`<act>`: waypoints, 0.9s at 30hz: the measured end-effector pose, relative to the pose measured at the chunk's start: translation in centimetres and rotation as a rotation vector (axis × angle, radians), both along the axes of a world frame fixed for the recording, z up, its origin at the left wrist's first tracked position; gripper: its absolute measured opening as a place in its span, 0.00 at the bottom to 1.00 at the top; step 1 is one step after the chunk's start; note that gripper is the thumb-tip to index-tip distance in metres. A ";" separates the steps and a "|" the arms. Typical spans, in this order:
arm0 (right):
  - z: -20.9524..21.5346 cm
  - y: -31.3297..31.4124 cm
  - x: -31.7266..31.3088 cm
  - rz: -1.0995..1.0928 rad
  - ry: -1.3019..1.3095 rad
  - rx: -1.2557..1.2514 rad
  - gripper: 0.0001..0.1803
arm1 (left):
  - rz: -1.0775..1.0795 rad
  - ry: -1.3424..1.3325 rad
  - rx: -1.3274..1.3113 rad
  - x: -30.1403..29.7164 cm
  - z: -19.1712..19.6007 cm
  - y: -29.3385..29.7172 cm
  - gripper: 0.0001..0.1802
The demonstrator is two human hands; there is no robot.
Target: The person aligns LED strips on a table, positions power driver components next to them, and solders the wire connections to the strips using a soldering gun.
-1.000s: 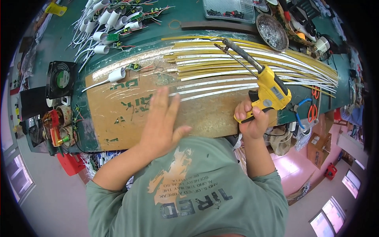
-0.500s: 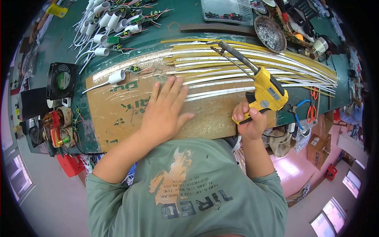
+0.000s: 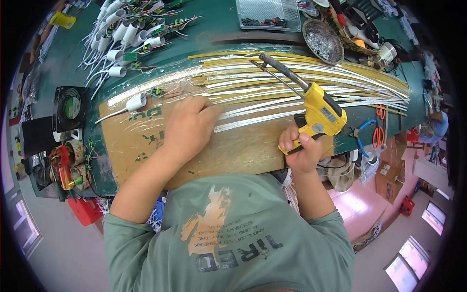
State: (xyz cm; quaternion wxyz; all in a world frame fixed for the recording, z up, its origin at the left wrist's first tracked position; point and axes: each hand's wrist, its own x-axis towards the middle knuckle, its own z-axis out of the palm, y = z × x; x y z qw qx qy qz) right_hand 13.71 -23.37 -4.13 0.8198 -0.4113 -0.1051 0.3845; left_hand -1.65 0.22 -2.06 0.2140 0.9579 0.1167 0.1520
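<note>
My right hand (image 3: 305,150) grips the handle of a yellow and black soldering gun (image 3: 322,114). Its metal barrel and thin feed tube slant up and leftward above a fan of LED strips (image 3: 262,82), white and yellow-backed. On the cardboard (image 3: 243,153), my left hand (image 3: 190,124) rests with bent fingers beside the strips' left ends. Its fingertips are tucked out of sight, so whatever they pinch is hidden. Just beyond that hand lies a white lamp housing (image 3: 136,101) with a small green circuit board (image 3: 156,92) and thin wires.
Many white housings with wired boards (image 3: 116,56) crowd the far left. A black fan (image 3: 70,108) stands at the left edge. At the back are a clear tray (image 3: 269,17) and a round metal pan (image 3: 323,41). Blue-handled pliers (image 3: 362,136) and orange-handled scissors (image 3: 378,134) lie right.
My left hand was flat with spread fingers; now its fingers are curled under. The soldering gun stays in my right hand, and the whole view has shifted slightly.
</note>
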 end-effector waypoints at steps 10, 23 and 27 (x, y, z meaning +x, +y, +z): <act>0.0 -0.2 0.2 0.025 -0.036 0.015 0.28 | 0.072 -0.035 0.054 1.0 0.5 0.1 0.10; 0.1 -0.1 0.1 0.000 -0.036 0.019 0.25 | 0.136 0.022 -0.046 1.0 0.5 -0.9 0.05; 0.5 0.2 0.0 -0.088 0.058 0.046 0.21 | 0.123 0.117 -0.091 0.9 1.1 -2.0 0.04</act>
